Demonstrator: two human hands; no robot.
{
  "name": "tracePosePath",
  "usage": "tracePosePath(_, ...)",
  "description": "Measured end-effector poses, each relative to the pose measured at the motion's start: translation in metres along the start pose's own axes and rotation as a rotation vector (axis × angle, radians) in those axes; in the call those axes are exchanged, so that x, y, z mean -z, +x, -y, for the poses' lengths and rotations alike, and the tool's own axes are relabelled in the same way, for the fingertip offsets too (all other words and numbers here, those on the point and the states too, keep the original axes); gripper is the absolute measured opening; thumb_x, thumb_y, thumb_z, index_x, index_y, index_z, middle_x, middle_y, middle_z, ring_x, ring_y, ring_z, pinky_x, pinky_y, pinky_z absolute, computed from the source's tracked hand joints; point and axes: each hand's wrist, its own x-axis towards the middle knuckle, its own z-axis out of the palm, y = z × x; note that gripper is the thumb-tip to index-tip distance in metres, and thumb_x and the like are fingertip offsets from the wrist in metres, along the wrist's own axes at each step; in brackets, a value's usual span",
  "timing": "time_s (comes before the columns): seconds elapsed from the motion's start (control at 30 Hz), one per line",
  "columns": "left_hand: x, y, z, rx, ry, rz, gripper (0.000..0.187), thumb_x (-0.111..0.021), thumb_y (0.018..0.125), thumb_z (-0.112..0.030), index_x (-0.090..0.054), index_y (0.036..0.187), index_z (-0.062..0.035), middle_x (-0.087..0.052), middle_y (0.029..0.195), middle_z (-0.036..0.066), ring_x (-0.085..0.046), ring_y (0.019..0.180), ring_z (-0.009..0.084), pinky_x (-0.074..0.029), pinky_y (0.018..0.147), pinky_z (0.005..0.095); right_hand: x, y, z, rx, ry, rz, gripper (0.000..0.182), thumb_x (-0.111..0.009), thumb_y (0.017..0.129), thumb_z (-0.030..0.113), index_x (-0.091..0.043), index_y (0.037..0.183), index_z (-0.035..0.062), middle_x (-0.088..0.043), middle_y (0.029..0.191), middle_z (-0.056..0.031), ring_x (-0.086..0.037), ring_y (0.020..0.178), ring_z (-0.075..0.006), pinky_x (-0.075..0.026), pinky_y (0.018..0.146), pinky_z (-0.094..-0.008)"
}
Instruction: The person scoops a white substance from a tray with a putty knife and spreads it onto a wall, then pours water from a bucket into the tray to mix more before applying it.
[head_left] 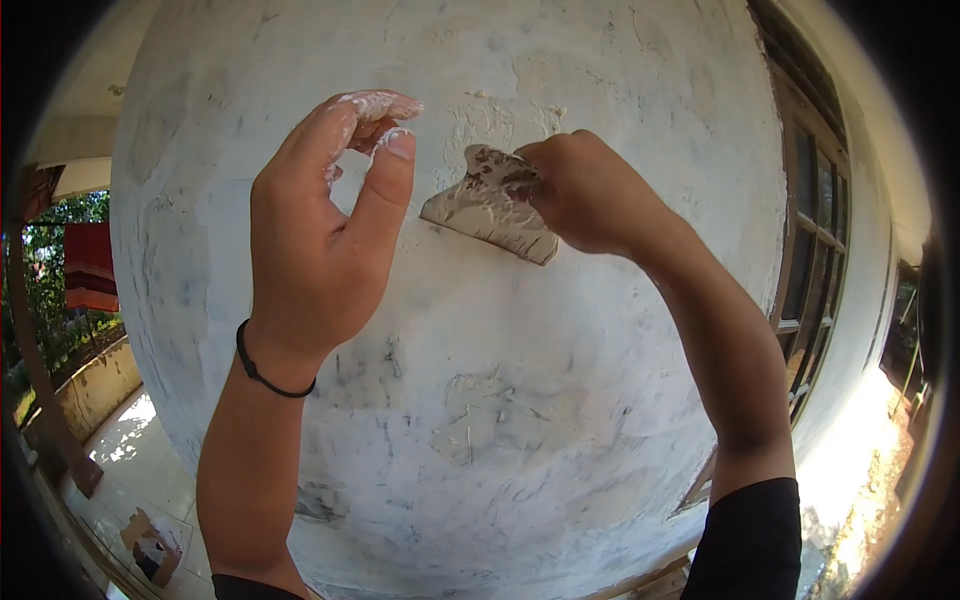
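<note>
A white plastered wall (520,400) fills the view, with rough patches of fresh filler near its top and middle. My right hand (590,195) grips a putty scraper (490,210), its wide blade smeared with white filler and angled down to the right, close against the wall. My left hand (325,225) is raised beside it at the left, fingers curled with thumb and fingertips close together. White filler coats those fingertips. A thin black band circles my left wrist.
A wooden-framed window (815,250) stands at the right edge of the wall. At the lower left lies a tiled porch floor (140,470) with a torn cardboard piece (155,545) on it, a low wall and greenery beyond.
</note>
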Motion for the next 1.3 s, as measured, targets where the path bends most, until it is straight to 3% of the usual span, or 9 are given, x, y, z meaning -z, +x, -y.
tracePosePath(0.23, 0.012, 0.012, -0.002, -0.044, -0.002, -0.074, 0.018, -0.054, 0.089, -0.014, -0.062, 0.099, -0.0002, -0.064, 0.088, 0.007, -0.058, 0.082, 0.0143, -0.044, 0.076, 0.0269, 0.072, 0.04, -0.021, 0.122, -0.035, -0.373, 0.02, -0.065, 0.08, 0.013, -0.067, 0.095, -0.0008, -0.063, 0.074, -0.0199, -0.062, 0.065, -0.0255, -0.046, 0.064, -0.0393)
tracePosePath(0.27, 0.014, 0.014, -0.002, -0.039, -0.003, -0.068, 0.018, -0.054, 0.089, -0.014, -0.062, 0.099, -0.0002, -0.064, 0.088, 0.007, -0.058, 0.082, 0.0143, -0.044, 0.076, 0.0269, 0.067, 0.052, -0.034, 0.412, -0.01, -0.629, 0.018, -0.063, 0.081, 0.012, -0.067, 0.095, 0.0007, -0.064, 0.073, -0.0196, -0.062, 0.063, -0.0282, -0.048, 0.065, -0.0399)
tracePosePath(0.4, 0.02, 0.017, -0.004, -0.065, 0.038, -0.095, 0.02, -0.053, 0.091, -0.018, -0.063, 0.1, -0.004, -0.063, 0.087, 0.002, -0.057, 0.08, 0.0093, -0.04, 0.071, 0.0246, -0.012, 0.038, -0.013, 0.325, -0.558, -0.491, 0.02, -0.054, 0.077, 0.004, -0.066, 0.093, 0.0019, -0.065, 0.073, -0.0168, -0.065, 0.072, -0.0308, -0.051, 0.067, -0.0411)
tracePosePath(0.47, 0.022, 0.015, -0.01, -0.027, 0.116, -0.026, 0.026, -0.045, 0.095, -0.014, -0.059, 0.109, 0.0035, -0.062, 0.101, 0.008, -0.055, 0.091, 0.0128, -0.041, 0.087, 0.0262, -0.083, 0.012, -0.017, 0.446, -0.804, -0.637, 0.025, -0.056, 0.071, 0.006, -0.063, 0.092, -0.0058, -0.065, 0.077, -0.0166, -0.065, 0.074, -0.0261, -0.053, 0.069, -0.0353)
tracePosePath(0.73, 0.008, 0.003, -0.012, 0.004, 0.035, -0.099, 0.019, -0.054, 0.09, -0.017, -0.063, 0.099, -0.0033, -0.065, 0.086, 0.004, -0.057, 0.078, 0.0111, -0.039, 0.071, 0.0252, -0.149, -0.11, 0.022, 0.673, -0.681, -0.453, 0.028, -0.055, 0.075, 0.009, -0.064, 0.093, -0.0097, -0.066, 0.077, -0.0224, -0.064, 0.068, -0.0257, -0.053, 0.062, -0.0326)
tracePosePath(0.8, 0.009, 0.006, -0.017, -0.009, 0.05, -0.086, 0.018, -0.054, 0.089, -0.015, -0.063, 0.099, -0.0025, -0.065, 0.087, 0.005, -0.058, 0.078, 0.0121, -0.041, 0.072, 0.0256, -0.12, -0.12, 0.031, 0.661, -0.54, -0.456, 0.02, -0.056, 0.077, 0.008, -0.065, 0.087, -0.0065, -0.065, 0.072, -0.0211, -0.064, 0.064, -0.0273, -0.053, 0.06, -0.0347)
tracePosePath(0.87, 0.007, 0.008, -0.021, -0.059, -0.034, -0.066, 0.017, -0.054, 0.088, -0.012, -0.062, 0.098, -0.0006, -0.065, 0.086, 0.007, -0.058, 0.079, 0.0138, -0.044, 0.074, 0.027, -0.076, -0.102, 0.028, 0.381, -0.019, 0.1, 0.012, -0.059, 0.077, 0.008, -0.064, 0.079, -0.0025, -0.063, 0.069, -0.0205, -0.064, 0.065, -0.0314, -0.051, 0.059, -0.0389)
tracePosePath(1.0, 0.004, 0.018, -0.027, -0.07, -0.075, -0.088, 0.017, -0.055, 0.087, -0.011, -0.062, 0.098, 0.0006, -0.064, 0.086, 0.009, -0.058, 0.079, 0.015, -0.046, 0.076, 0.0279, -0.008, -0.01, -0.009, 0.083, 0.023, 0.119, 0.015, -0.059, 0.079, 0.007, -0.065, 0.088, -0.0037, -0.062, 0.073, -0.0229, -0.061, 0.067, -0.0366, -0.047, 0.064, -0.0413)
tracePosePath(1.3, 0.0, 0.047, -0.026, -0.159, 0.066, -0.099, 0.016, -0.056, 0.086, -0.012, -0.062, 0.093, 0.0013, -0.065, 0.078, 0.01, -0.06, 0.073, 0.0193, -0.048, 0.07, 0.0297, 0.059, 0.038, -0.009, 0.148, -0.267, -0.445, 0.015, -0.058, 0.078, 0.008, -0.065, 0.086, -0.0022, -0.063, 0.068, -0.0172, -0.063, 0.064, -0.0272, -0.049, 0.064, -0.0377)
